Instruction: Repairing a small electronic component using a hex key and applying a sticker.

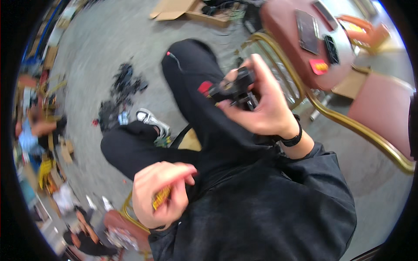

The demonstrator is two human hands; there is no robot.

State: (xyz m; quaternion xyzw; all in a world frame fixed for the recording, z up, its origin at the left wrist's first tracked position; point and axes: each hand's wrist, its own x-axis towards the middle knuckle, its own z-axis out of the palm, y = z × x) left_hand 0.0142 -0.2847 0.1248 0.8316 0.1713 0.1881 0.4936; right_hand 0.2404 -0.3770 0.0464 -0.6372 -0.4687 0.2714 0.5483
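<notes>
"Two hands, both holding something?"

"Yes. The left hand (146, 187) has its fingers curled nearly closed around a small yellow thing (161, 198); loosening them could drop it."

"Left of the right fingers?"

"A thin red-tipped wire (169, 53) shows over the knee (191, 48); a leg shift might slide it off. A red piece (204, 88) sits just beyond the fingertips, attached or not, I can't tell."

"And the black device (238, 87)?"

"Between the right hand's (269, 104) thumb and fingers, part-closed on it; bumping the thigh could twist it loose."
</notes>
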